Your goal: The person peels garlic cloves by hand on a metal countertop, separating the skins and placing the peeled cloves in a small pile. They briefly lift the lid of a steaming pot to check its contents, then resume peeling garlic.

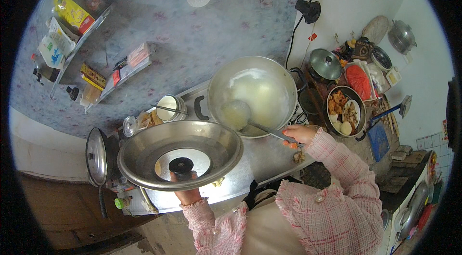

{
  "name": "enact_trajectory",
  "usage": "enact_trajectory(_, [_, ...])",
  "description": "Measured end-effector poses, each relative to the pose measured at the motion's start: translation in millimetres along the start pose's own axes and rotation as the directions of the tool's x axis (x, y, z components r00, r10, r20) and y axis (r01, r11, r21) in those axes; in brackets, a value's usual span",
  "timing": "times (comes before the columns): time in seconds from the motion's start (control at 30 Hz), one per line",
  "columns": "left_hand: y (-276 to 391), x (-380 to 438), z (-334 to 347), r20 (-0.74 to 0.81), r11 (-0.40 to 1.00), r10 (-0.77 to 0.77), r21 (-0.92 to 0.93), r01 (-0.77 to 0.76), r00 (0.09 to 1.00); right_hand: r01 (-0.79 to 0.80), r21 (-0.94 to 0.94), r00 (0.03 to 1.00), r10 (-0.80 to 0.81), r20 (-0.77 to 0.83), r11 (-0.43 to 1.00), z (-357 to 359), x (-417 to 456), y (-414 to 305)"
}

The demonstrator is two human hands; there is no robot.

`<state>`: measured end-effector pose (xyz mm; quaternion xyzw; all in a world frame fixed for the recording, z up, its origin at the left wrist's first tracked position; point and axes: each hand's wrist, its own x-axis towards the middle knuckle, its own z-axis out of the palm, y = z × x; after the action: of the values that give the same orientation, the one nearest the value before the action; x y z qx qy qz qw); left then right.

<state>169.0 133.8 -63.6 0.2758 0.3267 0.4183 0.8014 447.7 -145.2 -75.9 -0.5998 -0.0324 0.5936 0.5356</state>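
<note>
My left hand is under a large steel pot lid with a glass centre. The lid is tilted with its hollow side toward me, and my fingers, partly seen through the glass, are at its black knob. My right hand grips the grey handle of a ladle or wok spatula. Its head dips into pale yellowish liquid at the left of a big metal wok with black side handles. Steam blurs the contents. The lid's far rim comes close to the wok's near left edge.
Stacked bowls with chopsticks across them stand left of the wok on the steel counter. A lidded frying pan is far left. To the right are a pan of food and a lidded pot. Wall shelves hold packets.
</note>
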Motion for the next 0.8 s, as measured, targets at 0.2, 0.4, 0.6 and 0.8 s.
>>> enact_trajectory(0.2, [1.6,0.4,-5.2,0.001,1.0,0.02,0.007,-0.02,1.0,0.044,0.145,0.997,-0.036,-0.063,0.988,-2.8,-21.4,15.7])
enact_trajectory(0.4, [1.8,0.7,-2.9,-0.04,1.0,-0.009,-0.017,0.008,0.999,0.132,0.164,0.987,-0.114,-0.116,0.978,2.5,-46.4,13.6])
enact_trajectory(0.6, [0.5,-0.8,3.9,0.047,1.0,-0.019,0.007,0.018,0.999,0.199,0.109,0.967,-0.177,-0.182,0.974,-11.1,-51.9,22.1])
enact_trajectory(0.8, [-0.3,1.7,7.0,0.054,0.999,-0.037,0.008,0.037,0.998,0.209,0.046,0.924,-0.182,-0.336,0.977,-12.4,-60.6,20.5])
